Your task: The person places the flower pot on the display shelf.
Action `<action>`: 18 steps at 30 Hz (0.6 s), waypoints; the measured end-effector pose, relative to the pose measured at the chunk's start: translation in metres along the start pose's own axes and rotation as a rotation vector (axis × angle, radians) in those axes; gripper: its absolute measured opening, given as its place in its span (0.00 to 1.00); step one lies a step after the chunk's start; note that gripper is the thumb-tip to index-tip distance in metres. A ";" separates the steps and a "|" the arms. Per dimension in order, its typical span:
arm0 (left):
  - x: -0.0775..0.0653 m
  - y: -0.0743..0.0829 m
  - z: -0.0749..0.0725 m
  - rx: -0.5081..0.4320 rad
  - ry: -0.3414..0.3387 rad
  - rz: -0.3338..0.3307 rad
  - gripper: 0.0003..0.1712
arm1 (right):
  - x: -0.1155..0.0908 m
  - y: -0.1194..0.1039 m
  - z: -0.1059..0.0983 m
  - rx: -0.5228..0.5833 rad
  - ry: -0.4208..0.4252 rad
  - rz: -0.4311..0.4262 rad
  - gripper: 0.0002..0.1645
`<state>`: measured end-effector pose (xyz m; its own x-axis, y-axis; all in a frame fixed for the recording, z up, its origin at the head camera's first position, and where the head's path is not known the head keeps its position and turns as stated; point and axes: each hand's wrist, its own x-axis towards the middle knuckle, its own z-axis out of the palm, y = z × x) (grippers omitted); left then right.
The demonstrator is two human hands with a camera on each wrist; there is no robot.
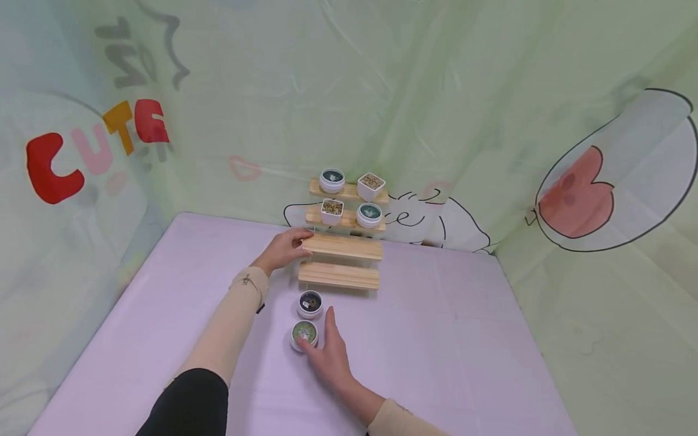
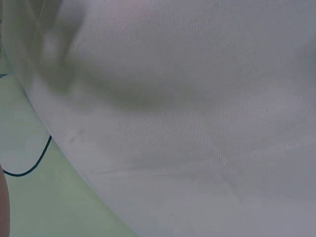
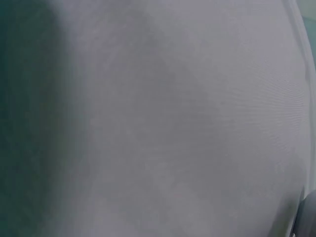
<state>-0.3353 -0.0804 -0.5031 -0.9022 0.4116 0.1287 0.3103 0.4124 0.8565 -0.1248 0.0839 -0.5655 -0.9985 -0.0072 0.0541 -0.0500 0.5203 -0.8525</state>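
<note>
A tiered wooden display stand [image 1: 342, 246] rises at the back of the table in the head view. At the left end of its third board from the top, my left hand [image 1: 280, 249] grips the board between fingers and thumb. Two round white pots stand in front of the stand: one with dark filling [image 1: 311, 303], one with green filling [image 1: 303, 335]. My right hand [image 1: 331, 357] is beside them, its thumb over the green pot's near rim and its index finger stretched forward. Both wrist views show mostly cloth, with no pots in sight.
The upper two boards hold a round dark-filled pot [image 1: 332, 180], a square pot of pale pebbles [image 1: 371, 186], a square pot of brownish bits [image 1: 332, 211] and a round teal-filled pot [image 1: 369, 215]. A printed curtain [image 1: 262, 91] hangs behind the purple-clothed table [image 1: 436, 339].
</note>
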 end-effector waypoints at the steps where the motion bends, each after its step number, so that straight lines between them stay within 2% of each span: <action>1: 0.000 0.000 0.000 -0.002 0.000 0.001 0.33 | 0.000 0.000 0.001 0.004 0.001 -0.002 0.61; 18: -0.001 0.001 0.000 0.012 0.000 -0.016 0.33 | -0.005 -0.003 0.018 0.069 0.006 0.006 0.66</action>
<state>-0.3347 -0.0806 -0.5026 -0.9072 0.4048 0.1149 0.2992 0.4288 0.8524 -0.1197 0.0666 -0.5725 -0.9987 0.0009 0.0517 -0.0455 0.4605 -0.8865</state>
